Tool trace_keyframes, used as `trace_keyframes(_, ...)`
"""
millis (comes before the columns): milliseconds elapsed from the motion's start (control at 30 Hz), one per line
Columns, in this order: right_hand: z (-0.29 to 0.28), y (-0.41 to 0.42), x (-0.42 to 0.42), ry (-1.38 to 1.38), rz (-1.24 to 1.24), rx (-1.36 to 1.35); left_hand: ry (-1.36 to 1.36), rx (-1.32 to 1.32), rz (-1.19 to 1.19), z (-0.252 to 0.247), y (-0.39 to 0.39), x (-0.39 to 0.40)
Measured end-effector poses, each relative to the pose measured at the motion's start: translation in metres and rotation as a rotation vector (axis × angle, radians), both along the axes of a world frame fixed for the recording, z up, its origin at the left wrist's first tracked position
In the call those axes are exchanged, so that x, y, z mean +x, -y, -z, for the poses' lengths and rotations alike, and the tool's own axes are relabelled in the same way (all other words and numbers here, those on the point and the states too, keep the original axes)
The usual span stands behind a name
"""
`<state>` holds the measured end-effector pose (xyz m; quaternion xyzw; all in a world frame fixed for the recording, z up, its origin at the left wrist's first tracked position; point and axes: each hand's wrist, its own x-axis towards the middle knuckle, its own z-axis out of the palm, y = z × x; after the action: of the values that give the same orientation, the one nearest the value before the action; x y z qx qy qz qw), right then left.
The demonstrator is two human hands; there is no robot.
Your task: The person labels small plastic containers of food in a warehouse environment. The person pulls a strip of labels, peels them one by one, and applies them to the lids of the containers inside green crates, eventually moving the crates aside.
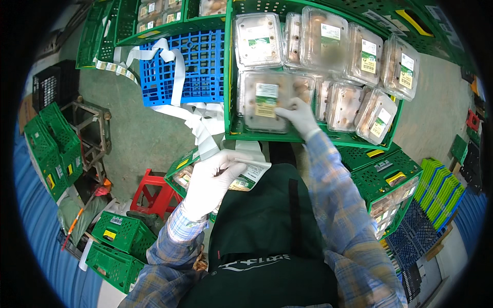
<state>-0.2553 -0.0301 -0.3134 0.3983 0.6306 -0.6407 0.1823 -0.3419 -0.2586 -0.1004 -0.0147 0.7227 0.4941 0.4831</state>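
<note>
My left hand (pixel 213 181), in a white glove, grips a strip of printed labels (pixel 250 175) in front of the dark apron. White backing paper (pixel 179 77) trails from there over a blue plastic pallet. My right hand (pixel 298 115), gloved too, has its fingertips at the label of a clear plastic egg box (pixel 252 102), near the front left of a green crate (pixel 277 136); whether it grips the label or only touches it, I cannot tell. Several more egg boxes (pixel 323 42) with labels lie in the crate, some tilted against its right side.
Green crates with egg boxes (pixel 393 184) are stacked at the right, and another (pixel 160 29) is at the top left. A red stool (pixel 156 192) stands at the lower left, near more green crates (pixel 119 231). The blue pallet (pixel 200 69) adjoins the main crate.
</note>
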Motion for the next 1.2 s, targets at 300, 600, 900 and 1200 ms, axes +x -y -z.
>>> trace_keyframes(300,-0.126,0.028,-0.03,-0.259,-0.166,-0.204,-0.388,-0.164,-0.009,0.012,-0.006,0.005)
trace_keyframes(600,-0.119,-0.045,-0.026,-0.211,-0.142,-0.175,-0.029,-0.11,0.293,0.015,0.002,0.026)
trace_keyframes(900,0.047,-0.076,-0.016,0.049,-0.854,0.759,0.775,0.358,-0.151,0.0,0.001,0.024)
trace_keyframes(1200,0.029,-0.058,-0.015,0.208,-0.738,1.04,0.646,0.297,-0.104,-0.004,-0.003,0.011)
